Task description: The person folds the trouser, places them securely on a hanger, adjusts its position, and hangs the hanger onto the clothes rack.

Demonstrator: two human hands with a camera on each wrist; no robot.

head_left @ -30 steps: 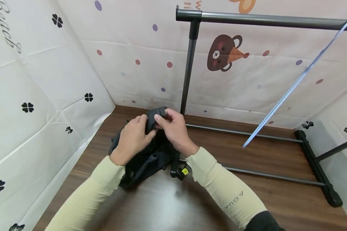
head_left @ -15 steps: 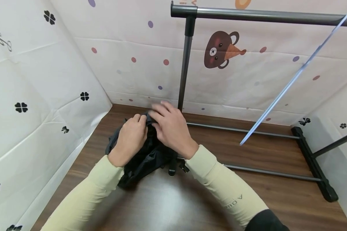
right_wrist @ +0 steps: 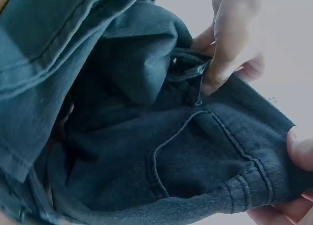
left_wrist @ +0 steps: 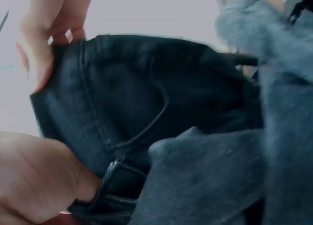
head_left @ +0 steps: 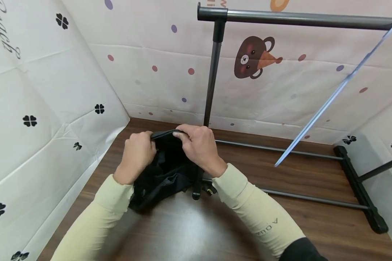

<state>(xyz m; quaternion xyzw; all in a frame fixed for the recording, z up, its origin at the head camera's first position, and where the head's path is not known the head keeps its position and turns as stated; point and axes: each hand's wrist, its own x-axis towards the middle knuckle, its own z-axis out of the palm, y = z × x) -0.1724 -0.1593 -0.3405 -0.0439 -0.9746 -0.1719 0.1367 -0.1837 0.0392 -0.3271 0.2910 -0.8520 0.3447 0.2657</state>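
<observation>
Dark jeans [head_left: 170,166] lie bunched on the floor, with their waistband raised and stretched between both hands. My left hand [head_left: 137,154] grips the left part of the waistband. At the other end, my right hand [head_left: 200,146] pinches the band, thumb on the near side. Curved pocket stitching runs across the jeans [left_wrist: 127,102] in the left wrist view. From the right wrist, the same jeans [right_wrist: 210,156] show a pocket outline and a seamed edge, with fingers of two hands on the band. The legs are crumpled below and mostly hidden in folds.
A dark metal clothes rack [head_left: 211,83] stands just beyond the right hand, its top bar [head_left: 297,19] running right. A thin light-blue slanted piece [head_left: 326,105] hangs from that bar. Lower rails [head_left: 310,197] cross the wooden floor [head_left: 189,228]. Printed white sheets [head_left: 52,145] enclose the left and back.
The hands were close together on bunched cloth. The right hand briefly loosened, then took hold of the band again. Now the hands are farther apart, with the waistband spread between them.
</observation>
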